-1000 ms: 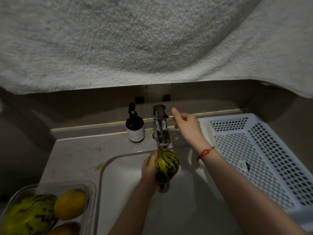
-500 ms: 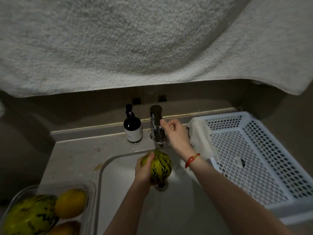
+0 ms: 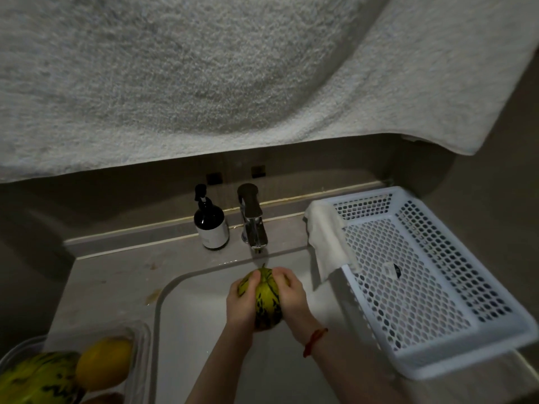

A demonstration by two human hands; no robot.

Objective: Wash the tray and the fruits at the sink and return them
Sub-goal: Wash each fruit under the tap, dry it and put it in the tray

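A green melon with dark stripes (image 3: pixel 266 298) is held over the white sink (image 3: pixel 186 330), just below the chrome faucet (image 3: pixel 253 225). My left hand (image 3: pixel 243 301) grips its left side and my right hand (image 3: pixel 293 298) grips its right side. A thin stream of water falls from the spout onto the melon. At the lower left a clear plastic tray (image 3: pixel 140 354) holds a striped melon (image 3: pixel 38 377), a yellow fruit (image 3: pixel 103 364) and part of another fruit at the frame's edge.
A dark soap pump bottle (image 3: pixel 211 225) stands left of the faucet. A white perforated basket (image 3: pixel 420 281) sits on the counter to the right, with a white cloth (image 3: pixel 326 243) draped over its corner. A large towel (image 3: pixel 204 77) hangs overhead.
My right hand left the faucet handle and came down onto the melon's right side. Water now runs from the spout. The melon sits slightly lower in the sink.
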